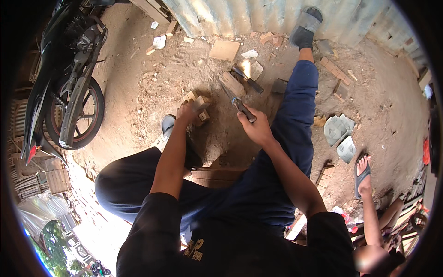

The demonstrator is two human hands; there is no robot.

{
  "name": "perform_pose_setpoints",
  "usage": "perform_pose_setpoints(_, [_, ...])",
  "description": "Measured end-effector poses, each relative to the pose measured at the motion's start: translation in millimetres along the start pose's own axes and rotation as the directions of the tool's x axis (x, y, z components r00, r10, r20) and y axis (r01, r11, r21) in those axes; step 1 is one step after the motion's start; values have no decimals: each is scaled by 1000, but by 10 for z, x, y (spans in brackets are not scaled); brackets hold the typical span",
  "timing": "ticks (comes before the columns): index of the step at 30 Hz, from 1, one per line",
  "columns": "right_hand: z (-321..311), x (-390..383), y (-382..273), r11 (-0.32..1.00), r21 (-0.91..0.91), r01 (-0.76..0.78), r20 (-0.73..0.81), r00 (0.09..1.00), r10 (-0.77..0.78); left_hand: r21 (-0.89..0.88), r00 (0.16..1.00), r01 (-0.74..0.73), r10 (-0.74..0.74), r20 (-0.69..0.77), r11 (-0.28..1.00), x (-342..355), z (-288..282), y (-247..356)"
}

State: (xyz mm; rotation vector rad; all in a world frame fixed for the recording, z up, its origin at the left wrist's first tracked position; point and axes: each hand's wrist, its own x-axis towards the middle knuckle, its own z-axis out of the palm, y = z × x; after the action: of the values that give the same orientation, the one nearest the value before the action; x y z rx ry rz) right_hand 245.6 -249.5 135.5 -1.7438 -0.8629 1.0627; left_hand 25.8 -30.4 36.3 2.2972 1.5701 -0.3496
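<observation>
My left hand (185,113) is closed round a small light wooden piece with blocky, stepped ends (201,102), held above the dirt between my legs. My fingers hide part of it. In my right hand (258,129) is a hand tool with a dark wooden handle (246,112) and a long, thin metal blade pointing up and left. Its exact kind is unclear, and the tip blurs into the ground. The tool and the wooden piece are apart. Just beyond the blade lie a rough wooden block (232,84) and a dark-handled tool (249,80).
A motorcycle (74,92) stands at the left, and a corrugated metal sheet (230,16) closes off the far side. Wood offcuts, a flat board (224,50) and grey broken slabs (338,129) lie about. At the right is another person's sandalled foot (363,171).
</observation>
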Motion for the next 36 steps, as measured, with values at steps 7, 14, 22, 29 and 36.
perform_pose_setpoints(7, [250, -15, -31, 992, 97, 83, 51, 995, -88, -46, 995, -92, 90, -42, 995, 83, 207, -59])
perform_pose_setpoints(14, [293, -62, -81, 991, 80, 111, 95, 988, -118, -134, 983, -133, 113, -146, 982, 198, 198, 123])
perform_pose_setpoints(22, [291, -283, -99, 996, -9, 93, 118, 989, -91, -139, 989, -80, 61, -136, 987, 191, 186, 126])
perform_pose_setpoints(29, [110, -662, -259, 993, -118, -3, 193, 981, 26, -118, 986, -70, 50, -160, 991, 186, 232, 90])
perform_pose_setpoints(36, [50, -761, -505, 993, -77, -85, 205, 974, 99, -71, 981, -59, 44, -189, 996, 187, 294, 57])
